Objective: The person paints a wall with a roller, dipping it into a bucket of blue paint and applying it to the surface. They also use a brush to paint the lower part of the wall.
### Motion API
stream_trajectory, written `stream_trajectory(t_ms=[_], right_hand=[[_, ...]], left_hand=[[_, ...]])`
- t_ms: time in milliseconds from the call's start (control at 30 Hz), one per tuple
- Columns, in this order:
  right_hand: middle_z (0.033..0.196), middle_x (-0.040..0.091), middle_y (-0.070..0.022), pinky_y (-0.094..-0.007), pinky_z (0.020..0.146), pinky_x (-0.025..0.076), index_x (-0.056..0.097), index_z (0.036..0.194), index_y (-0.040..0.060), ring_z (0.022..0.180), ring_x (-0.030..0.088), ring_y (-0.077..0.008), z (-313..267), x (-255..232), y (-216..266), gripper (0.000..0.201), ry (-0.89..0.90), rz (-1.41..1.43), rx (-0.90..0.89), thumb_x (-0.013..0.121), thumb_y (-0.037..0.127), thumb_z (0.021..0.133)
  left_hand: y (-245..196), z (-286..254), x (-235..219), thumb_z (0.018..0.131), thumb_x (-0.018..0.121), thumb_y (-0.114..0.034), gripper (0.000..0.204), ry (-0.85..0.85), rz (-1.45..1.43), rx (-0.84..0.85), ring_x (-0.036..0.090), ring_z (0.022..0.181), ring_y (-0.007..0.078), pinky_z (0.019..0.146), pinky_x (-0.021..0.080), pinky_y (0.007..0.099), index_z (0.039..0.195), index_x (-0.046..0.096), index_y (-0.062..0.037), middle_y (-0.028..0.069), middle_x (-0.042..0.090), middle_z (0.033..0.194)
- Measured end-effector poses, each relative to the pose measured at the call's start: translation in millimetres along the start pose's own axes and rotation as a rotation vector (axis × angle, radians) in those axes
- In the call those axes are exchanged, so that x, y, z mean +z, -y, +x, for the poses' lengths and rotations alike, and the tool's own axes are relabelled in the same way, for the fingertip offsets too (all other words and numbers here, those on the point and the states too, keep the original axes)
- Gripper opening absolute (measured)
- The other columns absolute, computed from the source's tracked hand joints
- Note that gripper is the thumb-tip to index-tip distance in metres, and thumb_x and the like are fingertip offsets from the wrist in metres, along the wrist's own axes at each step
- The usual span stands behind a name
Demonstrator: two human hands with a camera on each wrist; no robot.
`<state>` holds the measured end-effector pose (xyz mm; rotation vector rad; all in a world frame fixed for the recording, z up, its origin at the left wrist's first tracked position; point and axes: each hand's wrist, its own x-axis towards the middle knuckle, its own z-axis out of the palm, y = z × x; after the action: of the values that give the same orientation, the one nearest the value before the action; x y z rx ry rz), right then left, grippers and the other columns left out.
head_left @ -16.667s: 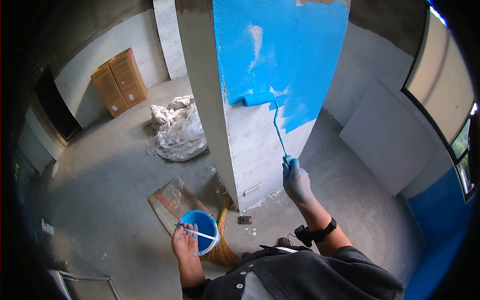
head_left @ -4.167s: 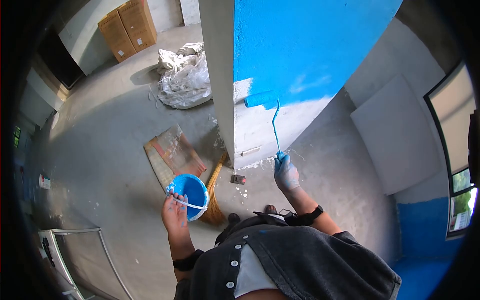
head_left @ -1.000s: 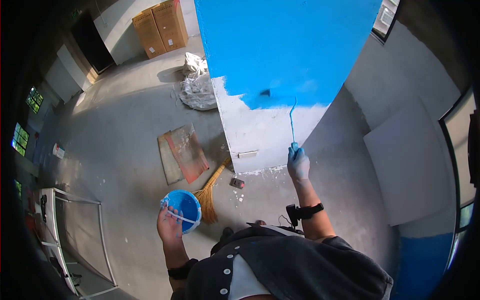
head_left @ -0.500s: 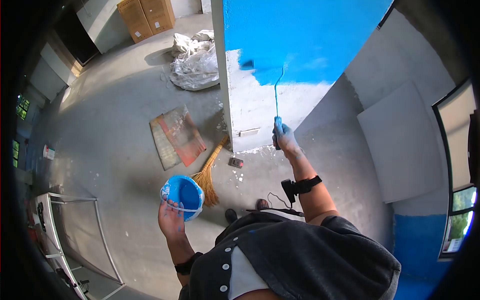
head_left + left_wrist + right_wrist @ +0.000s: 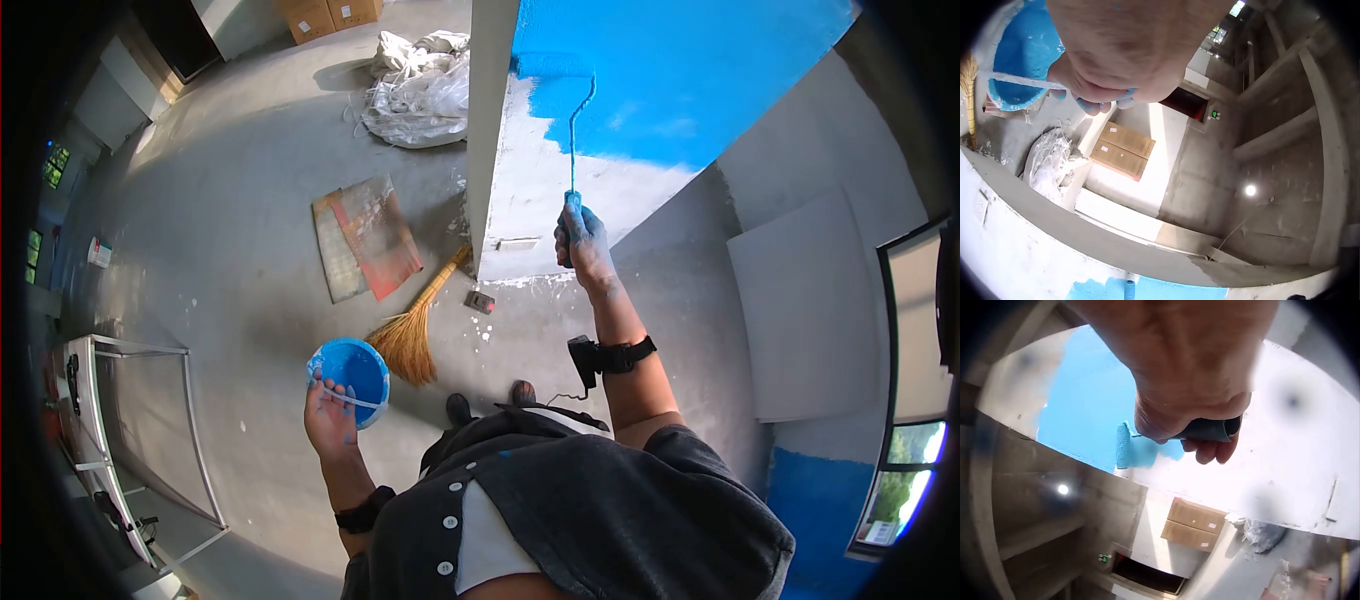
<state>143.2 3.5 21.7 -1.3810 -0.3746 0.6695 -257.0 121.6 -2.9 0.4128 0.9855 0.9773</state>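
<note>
My right hand [image 5: 588, 245] grips the handle of a paint roller, its blue-coated wire frame [image 5: 573, 140] reaching up to the column. In the right wrist view the roller sleeve [image 5: 1123, 447] lies against the column face at the left edge of the blue paint [image 5: 1088, 394]. Above it the column [image 5: 640, 60] is blue; its lower part is white. Fingers of my left hand [image 5: 335, 420] are curled round the pale handle of a blue bucket [image 5: 362, 365], which holds blue paint. The left wrist view shows the handle [image 5: 1019, 79] running into my paint-spotted fingers.
A straw broom [image 5: 410, 340] lies beside the bucket, near a small dark box [image 5: 480, 301] and flattened sheets [image 5: 375, 240]. A white plastic bundle [image 5: 420, 95] and cartons [image 5: 308, 18] stand farther back. At left is a metal frame [image 5: 190, 430]; a pale board [image 5: 800, 310] leans at right.
The roller has moved up and left to the edge of the paint, and the blue area now reaches lower on the column than in the earliest frame. The left hand keeps hold of the bucket handle.
</note>
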Motion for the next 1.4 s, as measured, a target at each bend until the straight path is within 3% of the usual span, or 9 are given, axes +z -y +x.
stream_trajectory(t_ms=[167,467,567,667,767,900,967,1000,1400], right_hand=[[0.053,0.037,0.0024,-0.0224,0.034,0.029,0.044,0.073,0.0078,0.039,0.035,-0.0067,-2.5,0.4,-67.0,0.036,-0.092,-0.092,0.117,0.045,0.041,0.087],[0.052,0.036,0.0049,-0.0211,0.035,0.027,0.044,0.074,0.0083,0.04,0.032,-0.0041,5.5,22.0,-23.3,0.033,-0.097,-0.036,-0.057,0.044,0.037,0.089],[0.047,0.035,0.0019,-0.0246,0.031,0.029,0.04,0.067,0.0094,0.033,0.033,-0.0086,-8.3,10.2,-104.0,0.046,-0.161,-0.216,0.14,0.042,0.052,0.084],[0.047,0.035,0.0019,-0.0242,0.03,0.029,0.041,0.067,0.0092,0.033,0.033,-0.0084,-22.7,19.5,-84.4,0.046,-0.178,-0.192,0.228,0.042,0.052,0.085],[0.059,0.047,-0.0154,-0.0342,0.053,0.037,0.049,0.075,-0.0047,0.054,0.041,-0.0219,6.1,17.0,-58.9,0.043,-0.182,-0.317,-0.133,0.044,0.036,0.088],[0.064,0.049,-0.02,-0.0361,0.058,0.04,0.05,0.079,-0.0063,0.059,0.045,-0.0259,11.0,18.4,-72.2,0.045,-0.189,-0.343,-0.092,0.043,0.037,0.088],[0.061,0.049,-0.0173,-0.0358,0.056,0.04,0.05,0.078,-0.0056,0.056,0.046,-0.0241,4.2,12.0,-107.3,0.047,-0.187,-0.372,-0.03,0.043,0.04,0.088],[0.049,0.037,0.0027,-0.0231,0.032,0.029,0.041,0.069,0.0101,0.035,0.033,-0.0071,1.9,11.8,-115.0,0.04,-0.153,-0.236,-0.012,0.044,0.046,0.086],[0.052,0.039,0.0008,-0.0229,0.033,0.03,0.041,0.069,0.0091,0.037,0.035,-0.0075,2.1,35.7,-59.1,0.043,-0.153,-0.022,-0.079,0.043,0.049,0.086]], left_hand=[[-1.1,2.4,-3.2,0.084,0.049,-0.019,0.013,0.04,-0.037,-0.006,0.051,0.07,0.011,0.073,0.042,0.0331,0.096,0.053,-0.0134,-0.0028,0.054,0.077],[1.8,11.2,16.3,0.083,0.051,-0.017,0.015,0.03,0.003,-0.073,0.049,0.072,0.0113,0.076,0.04,0.0338,0.097,0.054,-0.0125,-0.0022,0.052,0.078],[5.4,14.8,21.3,0.082,0.052,-0.017,0.014,0.034,0.033,-0.099,0.049,0.074,0.0101,0.079,0.038,0.0338,0.096,0.054,-0.0138,-0.0028,0.051,0.078],[4.1,15.5,20.2,0.082,0.052,-0.017,0.015,0.018,0.064,-0.095,0.048,0.074,0.01,0.079,0.038,0.0339,0.097,0.054,-0.0138,-0.0029,0.051,0.078],[1.3,15.5,16.4,0.082,0.052,-0.017,0.017,0.055,0.049,-0.092,0.048,0.074,0.0104,0.08,0.038,0.0341,0.098,0.053,-0.0135,-0.0027,0.05,0.078],[-0.9,19.3,22.8,0.082,0.052,-0.016,0.018,0.031,0.11,-0.1,0.048,0.075,0.0115,0.08,0.038,0.0344,0.099,0.052,-0.0127,-0.0022,0.05,0.079],[-0.3,23.4,14.2,0.083,0.052,-0.015,0.017,0.051,0.039,-0.111,0.048,0.076,0.0126,0.079,0.039,0.0347,0.1,0.052,-0.0118,-0.0014,0.05,0.079],[-2.0,18.1,10.9,0.083,0.052,-0.015,0.017,0.036,0.072,-0.138,0.048,0.076,0.0126,0.079,0.039,0.0347,0.1,0.052,-0.0118,-0.0014,0.05,0.079],[-6.7,21.7,17.0,0.083,0.051,-0.016,0.018,0.074,0.13,-0.087,0.047,0.076,0.0122,0.082,0.039,0.035,0.101,0.051,-0.0114,-0.0014,0.05,0.08]])
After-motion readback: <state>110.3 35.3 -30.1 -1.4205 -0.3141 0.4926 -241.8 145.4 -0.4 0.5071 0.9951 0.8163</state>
